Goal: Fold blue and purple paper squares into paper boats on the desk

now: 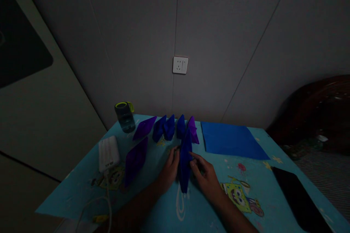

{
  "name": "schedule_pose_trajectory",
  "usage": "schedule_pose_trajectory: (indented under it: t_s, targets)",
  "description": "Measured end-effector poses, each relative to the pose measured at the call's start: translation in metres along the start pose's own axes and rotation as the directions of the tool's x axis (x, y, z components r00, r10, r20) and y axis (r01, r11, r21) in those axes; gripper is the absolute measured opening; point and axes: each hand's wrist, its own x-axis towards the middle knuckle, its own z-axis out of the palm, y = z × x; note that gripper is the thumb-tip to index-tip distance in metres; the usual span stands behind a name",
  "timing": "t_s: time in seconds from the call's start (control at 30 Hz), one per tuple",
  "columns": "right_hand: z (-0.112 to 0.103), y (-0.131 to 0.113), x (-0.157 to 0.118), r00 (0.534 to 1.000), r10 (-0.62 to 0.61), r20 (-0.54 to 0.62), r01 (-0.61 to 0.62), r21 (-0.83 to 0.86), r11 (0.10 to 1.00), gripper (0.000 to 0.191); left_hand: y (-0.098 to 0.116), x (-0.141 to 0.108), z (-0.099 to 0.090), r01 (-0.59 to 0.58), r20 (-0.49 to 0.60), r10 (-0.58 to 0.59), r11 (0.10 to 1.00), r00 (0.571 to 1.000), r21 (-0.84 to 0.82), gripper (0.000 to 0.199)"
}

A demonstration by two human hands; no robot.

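A blue folded paper boat (185, 164) stands lengthwise between my two hands, pointing away from me. My left hand (170, 169) grips its left side, with some fingertips hidden behind the paper. On the right side, my right hand (204, 174) pinches the paper with thumb and forefinger. Beyond it stand several finished paper boats in a row: blue ones (169, 128) and a purple one (192, 129) partly covered by the held boat. Two more purple boats (144, 128) (136, 161) lie to the left of my left hand.
Blue paper sheets (232, 140) lie at the back right. A dark flat object (299, 200) rests near the right edge. On the left are a white power bank (109, 153) with a cable (107, 185) and a water bottle (125, 118). A wall with a socket (180, 65) rises behind the table.
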Motion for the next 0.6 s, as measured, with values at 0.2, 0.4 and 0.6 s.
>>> schedule_pose_trajectory:
  t_s: [0.2,0.4,0.6]
  targets:
    - [-0.001,0.006,-0.001,0.981,-0.186,0.052,0.193,-0.233,0.953,0.029,0.007,-0.006,0.001,0.054,-0.009,-0.056,0.988,0.998,-0.147,0.027]
    - [0.001,0.010,-0.004,0.969,-0.211,0.129,0.244,-0.363,0.899,0.030,0.009,-0.018,0.000,-0.072,0.119,0.093,0.982,0.989,-0.174,0.039]
    - [0.004,0.011,-0.006,0.980,-0.176,0.093,0.199,-0.411,0.890,0.025,0.012,-0.020,0.006,-0.164,0.153,0.173,0.984,0.973,-0.072,0.057]
